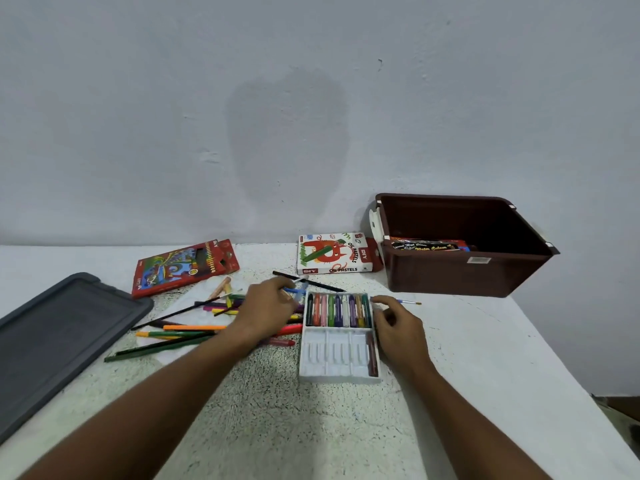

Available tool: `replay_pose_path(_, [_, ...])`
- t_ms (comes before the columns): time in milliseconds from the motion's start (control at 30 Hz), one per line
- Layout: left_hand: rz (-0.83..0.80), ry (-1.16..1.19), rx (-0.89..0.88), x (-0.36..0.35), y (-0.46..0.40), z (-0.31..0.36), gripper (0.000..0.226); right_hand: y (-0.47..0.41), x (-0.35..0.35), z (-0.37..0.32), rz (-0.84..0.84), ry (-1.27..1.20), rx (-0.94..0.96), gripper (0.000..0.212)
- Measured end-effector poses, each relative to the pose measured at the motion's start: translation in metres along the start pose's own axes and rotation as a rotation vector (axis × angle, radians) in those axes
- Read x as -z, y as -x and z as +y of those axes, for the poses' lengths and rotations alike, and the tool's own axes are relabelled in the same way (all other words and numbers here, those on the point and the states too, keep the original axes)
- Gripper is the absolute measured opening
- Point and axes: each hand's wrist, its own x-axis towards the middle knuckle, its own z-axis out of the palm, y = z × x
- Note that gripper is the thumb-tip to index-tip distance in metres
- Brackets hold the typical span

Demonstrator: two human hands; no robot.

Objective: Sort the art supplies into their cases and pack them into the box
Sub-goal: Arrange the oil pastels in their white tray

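A white plastic pastel tray [337, 370] lies in the middle of the table. Its far row is full of oil pastels [337, 310]; the near row holds one dark red pastel [372, 355] at its right end. My left hand [266, 310] hovers over a loose pile of coloured pencils, pastels and brushes [194, 332], fingertips pinched on a blue pastel [294, 292] just left of the tray. My right hand [398, 327] rests against the tray's right edge, fingers curled, holding nothing I can see. The oil pastels carton [334, 254] lies behind the tray.
A brown storage box [464, 268] stands at the back right with a watercolour pack [429, 244] inside. A red coloured-pencil case [183, 266] lies at the back left. The grey box lid [59, 337] is at the far left. A small brush [408, 302] lies right of the tray.
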Motion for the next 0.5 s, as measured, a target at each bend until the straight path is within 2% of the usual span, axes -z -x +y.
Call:
replay_pose_path(67, [-0.020, 0.087, -0.009, -0.018, 0.012, 0.008, 0.020, 0.000, 0.004, 0.002, 0.022, -0.091, -0.009, 0.020])
replay_pose_path(167, [-0.033, 0.053, -0.072, -0.040, 0.028, 0.018, 0.018, 0.000, 0.005, 0.001, 0.051, -0.200, -0.064, 0.023])
replay_pose_path(300, [-0.082, 0.012, -0.135, -0.062, 0.052, 0.028, 0.017, 0.002, 0.004, -0.001, 0.056, -0.170, -0.069, 0.022])
replay_pose_path(500, [-0.062, -0.091, -0.201, -0.079, 0.064, 0.037, 0.018, 0.000, 0.004, 0.001, 0.060, -0.138, -0.070, 0.019])
